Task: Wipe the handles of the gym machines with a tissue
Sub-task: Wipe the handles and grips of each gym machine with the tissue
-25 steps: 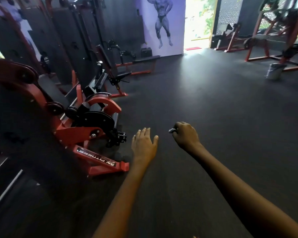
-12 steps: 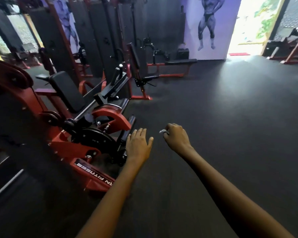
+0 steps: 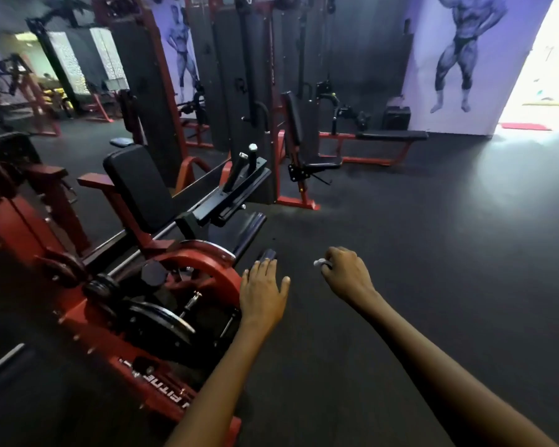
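Note:
My right hand [image 3: 347,277] is stretched out over the dark floor with its fingers curled round a small white tissue [image 3: 320,262], of which only a bit shows at the knuckles. My left hand [image 3: 262,290] is held out flat with straight fingers, beside the red curved guard [image 3: 207,262] of a red and black leg machine. Its fingertips lie just below a black padded roller end [image 3: 268,254]. Two black handles with silver caps [image 3: 244,169] stick up from the machine's black carriage, farther back.
The machine's black seat pad [image 3: 139,185] and weight plate [image 3: 162,321] fill the left. Tall cable stations [image 3: 249,75] and a red-framed bench [image 3: 391,135] stand behind. Dark rubber floor [image 3: 433,253] spreads to the right toward a bright doorway [image 3: 549,59].
The view has swung left and moved nearer the leg machine. Both hands have stayed out in front, the left now beside the red guard. The right still holds the tissue.

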Demonstrator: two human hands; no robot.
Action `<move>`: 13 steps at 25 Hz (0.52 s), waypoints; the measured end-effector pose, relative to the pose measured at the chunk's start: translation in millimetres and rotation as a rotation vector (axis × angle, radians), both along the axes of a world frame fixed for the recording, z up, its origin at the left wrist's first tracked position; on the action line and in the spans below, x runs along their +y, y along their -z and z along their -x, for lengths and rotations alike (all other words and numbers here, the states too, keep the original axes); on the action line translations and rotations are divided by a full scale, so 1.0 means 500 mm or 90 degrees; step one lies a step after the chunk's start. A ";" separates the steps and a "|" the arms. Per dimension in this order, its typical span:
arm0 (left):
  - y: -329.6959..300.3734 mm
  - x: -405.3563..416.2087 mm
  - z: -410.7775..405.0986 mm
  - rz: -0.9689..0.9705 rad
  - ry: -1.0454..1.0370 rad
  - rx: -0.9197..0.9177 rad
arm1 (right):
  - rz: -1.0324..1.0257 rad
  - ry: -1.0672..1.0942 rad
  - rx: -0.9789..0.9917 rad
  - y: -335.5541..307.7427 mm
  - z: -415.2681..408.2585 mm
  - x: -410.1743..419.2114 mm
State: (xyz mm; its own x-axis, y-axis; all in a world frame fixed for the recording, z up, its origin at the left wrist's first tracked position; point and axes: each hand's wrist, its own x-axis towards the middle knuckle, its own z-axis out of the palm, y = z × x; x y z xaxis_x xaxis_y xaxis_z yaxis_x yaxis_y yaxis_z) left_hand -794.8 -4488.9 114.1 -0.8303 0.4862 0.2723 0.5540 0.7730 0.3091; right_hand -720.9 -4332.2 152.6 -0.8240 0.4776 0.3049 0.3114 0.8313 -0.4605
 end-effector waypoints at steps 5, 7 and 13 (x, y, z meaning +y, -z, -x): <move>0.007 0.139 0.190 0.003 -0.027 0.004 | 0.025 -0.036 0.007 0.005 0.226 0.147; 0.021 0.174 0.261 -0.007 -0.052 0.006 | 0.035 -0.061 0.005 0.015 0.311 0.190; 0.063 0.290 0.478 0.004 -0.158 -0.001 | 0.072 -0.179 0.009 0.046 0.593 0.328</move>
